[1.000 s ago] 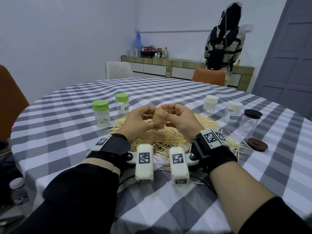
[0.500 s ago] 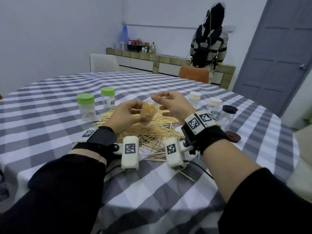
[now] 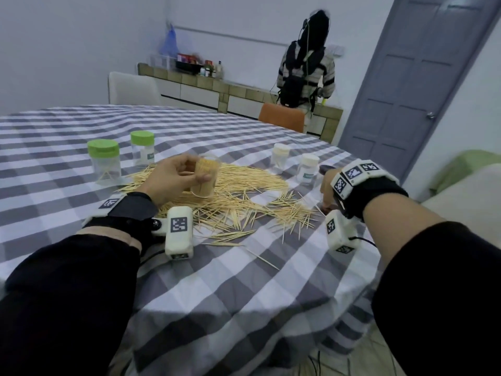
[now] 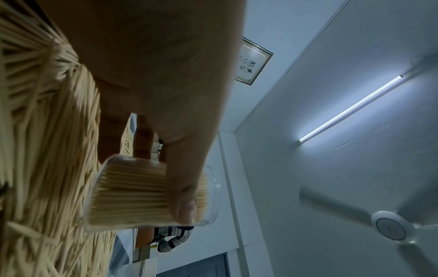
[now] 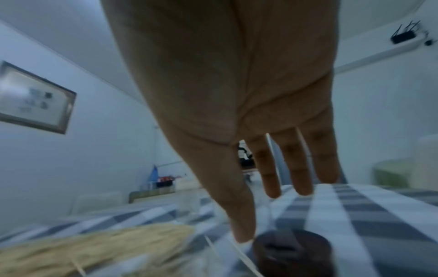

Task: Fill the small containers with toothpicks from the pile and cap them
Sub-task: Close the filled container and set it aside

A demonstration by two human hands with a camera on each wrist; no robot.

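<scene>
Holding a filled container (image 3: 205, 176) over the toothpick pile (image 3: 238, 194) near the middle of the worktop (image 3: 244, 289), my left hand (image 3: 173, 180) has fingers and thumb curled round its clear wall; the jar is packed with toothpicks and has no cap. From the head view, my right hand (image 3: 326, 189) is out toward the worktop's right edge, mostly hidden behind its wrist band, so I cannot tell its grip from here. Two green-capped containers (image 3: 104, 161) stand on the far left side of the pile, and two white-capped containers (image 3: 280, 158) on its far right side.

From the left wrist view, the thumb (image 4: 183, 187) presses across the jar's side, the toothpicks inside lying tight and parallel, the mouth open.

From the right wrist view, blurred, my right hand shows straight, spread fingers (image 5: 270, 174) holding nothing; the thumb tip comes down just beside a dark brown cap (image 5: 292, 249) lying flat on the cloth by the pile's fringe. Whether it touches the cap, I cannot tell.

I judge filling of this jar done and capping in hand. The next move calls for pinching that cap by its rim, carrying it across to the left hand, and seating it squarely on the mouth without tipping toothpicks out.
</scene>
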